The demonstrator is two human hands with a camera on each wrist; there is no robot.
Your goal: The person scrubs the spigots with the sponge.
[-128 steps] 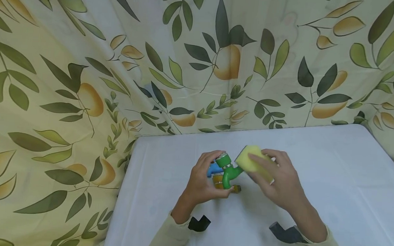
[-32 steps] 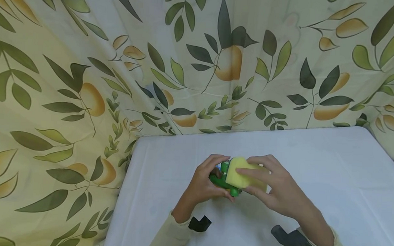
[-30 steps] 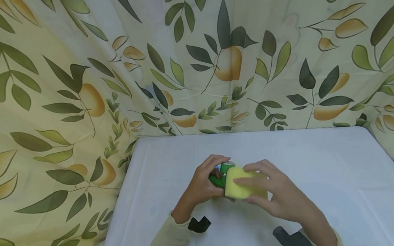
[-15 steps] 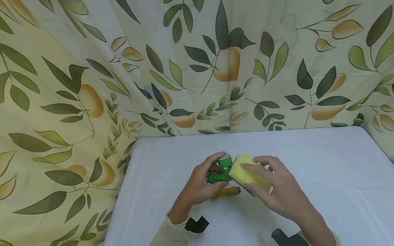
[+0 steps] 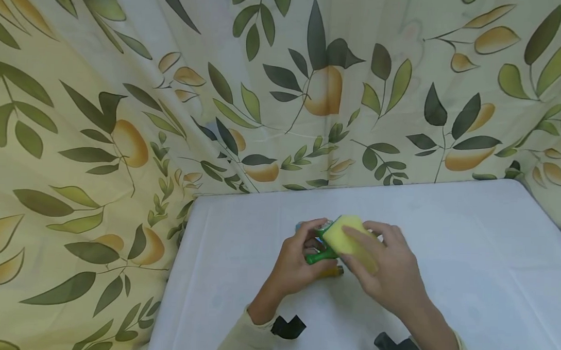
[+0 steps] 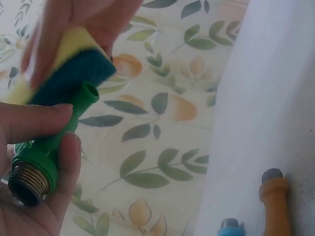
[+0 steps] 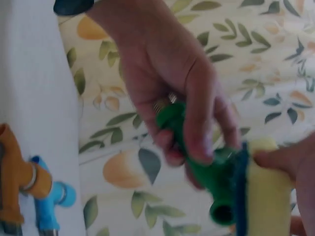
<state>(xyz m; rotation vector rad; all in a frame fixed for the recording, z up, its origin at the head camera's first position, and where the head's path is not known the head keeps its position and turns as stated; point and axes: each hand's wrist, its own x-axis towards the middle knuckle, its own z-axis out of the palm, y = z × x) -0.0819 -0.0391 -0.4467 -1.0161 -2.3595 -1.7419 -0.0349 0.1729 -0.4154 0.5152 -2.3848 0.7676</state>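
My left hand (image 5: 290,263) grips a green plastic tap (image 5: 321,256) between thumb and fingers, above the table. In the left wrist view, the threaded metal end of the green tap (image 6: 39,162) points down toward the camera. My right hand (image 5: 393,269) pinches a yellow sponge (image 5: 352,239) with a dark scouring layer. That dark side (image 6: 81,76) lies against the tap around its spout in the left wrist view. From the head, the sponge covers much of the tap. The right wrist view shows the sponge (image 7: 268,189) right beside the green spout (image 7: 222,212).
An orange tap (image 7: 32,182) and a blue tap (image 7: 47,209) lie together on the white-covered table (image 5: 241,245), below and behind my left hand. A leaf-and-fruit patterned curtain (image 5: 282,118) hangs along the table's back and left side.
The sponge has shifted left over the upper part of the green tap, and the tap has tilted. My left hand has moved slightly right, bringing the hands closer together.
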